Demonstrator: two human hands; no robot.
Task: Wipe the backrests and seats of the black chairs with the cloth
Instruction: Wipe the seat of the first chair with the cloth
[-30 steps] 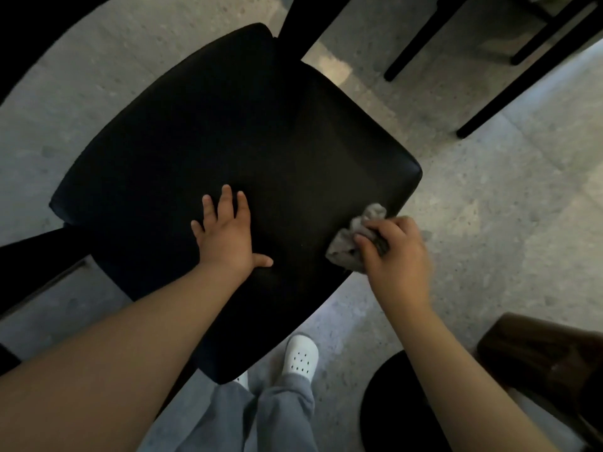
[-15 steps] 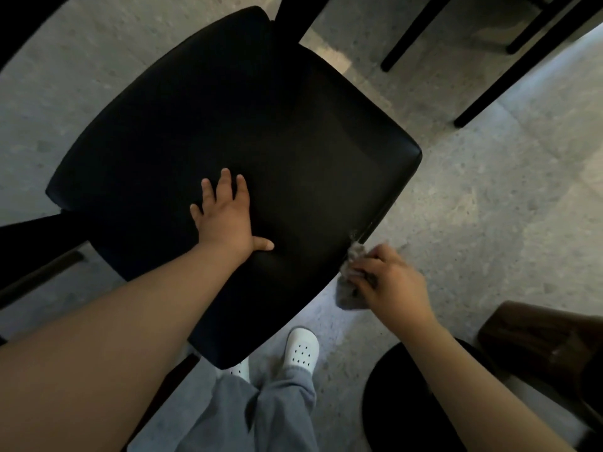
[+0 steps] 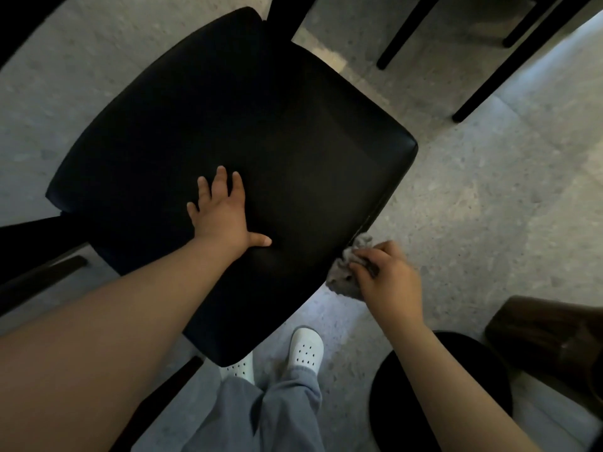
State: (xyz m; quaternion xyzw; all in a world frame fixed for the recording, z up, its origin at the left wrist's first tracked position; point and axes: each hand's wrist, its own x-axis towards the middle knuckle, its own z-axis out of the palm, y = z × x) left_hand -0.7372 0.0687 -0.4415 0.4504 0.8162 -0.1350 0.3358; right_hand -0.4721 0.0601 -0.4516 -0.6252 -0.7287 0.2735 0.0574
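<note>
Well, gripped with the right hand [image 3: 388, 282], fingers curled tight round a crumpled gray cloth [image 3: 342, 283]. Held the cloth right up against the side edge of the black chair seat [image 3: 261, 125], by the side nearest the right arm, touching that edge and not up on top. Hung most of the cloth out over the floor [image 3: 489, 207].

Laid the left hand [image 3: 222, 213] flat on the middle of the chair seat, fingers straight and a bit apart, thumb stuck out to the side, nothing held in it. Rested it there well apart from the cloth.

Stood just below the near corner of the chair seat in white shoes [image 3: 305, 350] with little holes and gray pants [image 3: 287, 415]. Saw a round black thing [image 3: 391, 402] low on the right, under the right arm, and a brown thing [image 3: 548, 337] just beside it. Saw thin black chair legs [image 3: 406, 31] on the speckled floor, up past the far side of the chair seat.
</note>
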